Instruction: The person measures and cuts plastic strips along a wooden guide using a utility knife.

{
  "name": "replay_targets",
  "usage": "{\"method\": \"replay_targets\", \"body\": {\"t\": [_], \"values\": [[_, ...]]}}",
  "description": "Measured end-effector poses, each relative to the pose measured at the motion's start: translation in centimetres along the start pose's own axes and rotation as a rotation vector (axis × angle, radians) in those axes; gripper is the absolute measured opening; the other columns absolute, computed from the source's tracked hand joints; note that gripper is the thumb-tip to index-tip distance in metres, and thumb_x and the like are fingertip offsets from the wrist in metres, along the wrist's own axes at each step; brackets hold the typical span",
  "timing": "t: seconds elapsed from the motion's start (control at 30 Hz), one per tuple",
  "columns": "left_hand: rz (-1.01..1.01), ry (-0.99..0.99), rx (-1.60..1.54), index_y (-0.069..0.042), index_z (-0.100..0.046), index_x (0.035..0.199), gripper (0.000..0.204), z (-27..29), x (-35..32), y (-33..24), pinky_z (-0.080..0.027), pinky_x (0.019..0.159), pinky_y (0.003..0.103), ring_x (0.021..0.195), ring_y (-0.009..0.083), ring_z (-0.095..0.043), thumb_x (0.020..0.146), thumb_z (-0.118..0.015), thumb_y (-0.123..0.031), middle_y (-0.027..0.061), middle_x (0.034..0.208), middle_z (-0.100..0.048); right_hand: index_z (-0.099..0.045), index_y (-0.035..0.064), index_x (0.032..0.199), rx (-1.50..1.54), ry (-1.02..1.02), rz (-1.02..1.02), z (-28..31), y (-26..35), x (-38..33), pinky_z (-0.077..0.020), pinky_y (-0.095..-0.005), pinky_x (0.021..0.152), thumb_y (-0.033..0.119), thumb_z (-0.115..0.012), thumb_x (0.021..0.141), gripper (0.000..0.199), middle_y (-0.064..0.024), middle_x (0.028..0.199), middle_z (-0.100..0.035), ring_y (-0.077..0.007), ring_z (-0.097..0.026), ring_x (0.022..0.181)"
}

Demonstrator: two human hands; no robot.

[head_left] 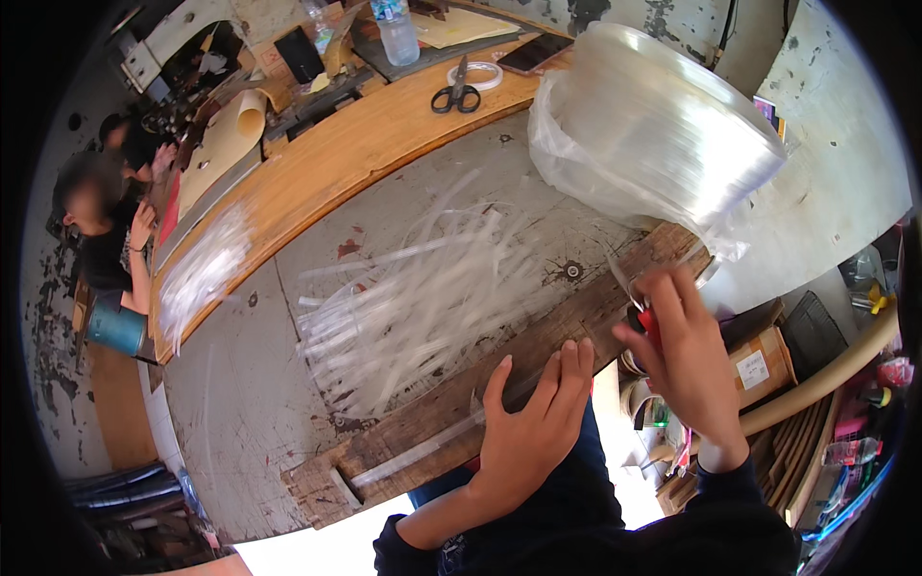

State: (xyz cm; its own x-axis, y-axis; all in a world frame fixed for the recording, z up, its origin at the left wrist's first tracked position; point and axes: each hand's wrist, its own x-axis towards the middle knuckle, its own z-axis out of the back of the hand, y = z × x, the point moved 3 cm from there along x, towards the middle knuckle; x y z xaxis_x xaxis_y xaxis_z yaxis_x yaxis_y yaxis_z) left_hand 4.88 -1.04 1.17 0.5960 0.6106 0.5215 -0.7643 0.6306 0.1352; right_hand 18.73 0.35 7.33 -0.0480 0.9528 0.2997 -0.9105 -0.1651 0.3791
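My left hand point(533, 422) lies on a long wooden board point(403, 432) at the table's near edge, fingers stretched out. A clear plastic strip point(418, 459) runs along the board and under that hand. Farther right, my right hand point(693, 360) is closed round a small tool with a red and black handle point(650, 326), above the board's right end; its working end is not clear. Many loose clear strips point(423, 298) lie in a tangled pile beyond the board. A big coil of clear plastic strip point(672, 125), partly in a bag, stands at the far right.
Black-handled scissors point(456, 94), a white ring of tape point(483, 76) and a phone point(535, 54) rest on the raised wooden ledge point(336, 158). A bundle of clear strips point(204, 274) sits at its left end. Two people work at the far left. A cardboard box point(765, 370) stands right.
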Motion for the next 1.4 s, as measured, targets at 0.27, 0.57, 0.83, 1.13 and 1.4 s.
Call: {"method": "replay_targets", "body": {"t": [0.27, 0.57, 0.83, 1.13, 1.4], "values": [[0.001, -0.033, 0.114, -0.017, -0.062, 0.112, 0.032, -0.6, -0.2, -0.1, -0.033, 0.09, 0.044, 0.093, 0.0037, -0.052, 0.081, -0.052, -0.017, -0.0053, 0.11, -0.052, -0.039, -0.0017, 0.096, 0.046, 0.431, -0.12, -1.4, -0.4, -4.3, -0.0451, -0.0386, 0.04, 0.024, -0.055, 0.087, 0.031, -0.0161, 0.068, -0.058, -0.0325, -0.057, 0.049], [0.027, -0.04, 0.102, -0.021, -0.064, 0.109, 0.029, -0.7, -0.4, -0.1, -0.034, 0.089, 0.043, 0.09, 0.0017, -0.05, 0.081, -0.055, -0.019, -0.0079, 0.108, -0.052, -0.04, -0.0002, 0.091, 0.06, 0.49, -0.173, -1.9, 0.3, -4.6, -0.0441, -0.0384, 0.036, 0.025, -0.056, 0.086, 0.03, -0.0142, 0.064, -0.059, -0.0308, -0.056, 0.043], [0.05, -0.034, 0.006, -0.018, -0.065, 0.105, 0.027, -0.6, 0.2, -0.1, -0.036, 0.087, 0.044, 0.088, 0.0052, -0.051, 0.081, -0.056, -0.021, -0.0069, 0.105, -0.054, -0.04, -0.0022, 0.086, -0.055, 0.553, -0.172, -1.9, 0.6, -3.7, -0.044, -0.0386, 0.036, 0.023, -0.056, 0.084, 0.03, -0.0144, 0.054, -0.056, -0.03, -0.055, 0.041], [0.07, -0.013, -0.042, -0.017, -0.066, 0.102, 0.025, -0.6, 0.3, 0.0, -0.037, 0.087, 0.047, 0.087, 0.0082, -0.052, 0.08, -0.056, -0.024, -0.0059, 0.105, -0.056, -0.041, -0.0033, 0.085, -0.03, 0.633, -0.196, -1.5, 1.1, -2.2, -0.0448, -0.0387, 0.037, 0.023, -0.054, 0.085, 0.03, -0.0151, 0.05, -0.055, -0.032, -0.055, 0.041], [0.087, -0.014, -0.071, -0.013, -0.064, 0.107, 0.03, 0.2, -0.1, 0.1, -0.037, 0.088, 0.05, 0.091, 0.0099, -0.053, 0.079, -0.058, -0.022, -0.0038, 0.106, -0.056, -0.039, -0.0024, 0.087, -0.025, 0.526, -0.161, -2.1, 1.1, -2.5, -0.0441, -0.04, 0.037, 0.023, -0.052, 0.087, 0.028, -0.0154, 0.046, -0.052, -0.033, -0.055, 0.041]]}}
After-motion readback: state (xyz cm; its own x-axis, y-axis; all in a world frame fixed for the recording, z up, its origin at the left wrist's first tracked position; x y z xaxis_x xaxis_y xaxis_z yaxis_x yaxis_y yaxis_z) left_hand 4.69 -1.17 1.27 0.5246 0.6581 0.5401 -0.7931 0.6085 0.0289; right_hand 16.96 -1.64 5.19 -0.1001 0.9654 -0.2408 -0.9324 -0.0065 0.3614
